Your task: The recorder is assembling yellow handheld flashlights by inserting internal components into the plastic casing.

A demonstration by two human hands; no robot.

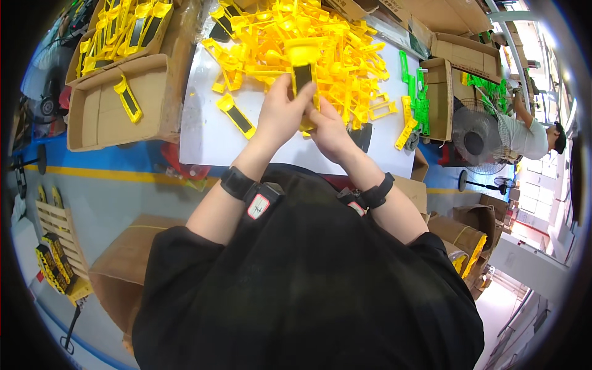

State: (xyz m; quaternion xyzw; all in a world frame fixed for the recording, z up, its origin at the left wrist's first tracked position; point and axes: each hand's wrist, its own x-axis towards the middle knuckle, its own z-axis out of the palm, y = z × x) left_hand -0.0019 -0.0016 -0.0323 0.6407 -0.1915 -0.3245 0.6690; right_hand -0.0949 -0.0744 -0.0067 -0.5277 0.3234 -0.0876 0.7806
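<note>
Both my hands hold one yellow plastic part [301, 53] upright over the white tabletop [206, 132]. It flares at its top end, and a black strip runs along its face. My left hand [282, 114] grips it from the left, thumb across the front. My right hand [335, 132] closes round its lower end, so that end is mostly hidden. Beyond my hands spreads a heap of yellow plastic parts [351, 58]. Left of my left hand lies a similar part with a black strip [236, 116]. Some black material [362, 138] lies beside my right hand.
On the left, a cardboard tray [77, 120] holds one strip-faced yellow part [128, 98]; several more fill the box [176, 9] behind it. Green plastic parts [421, 102] lie at the table's right edge, near a caged fan [478, 135]. Another person [527, 135] is at the far right.
</note>
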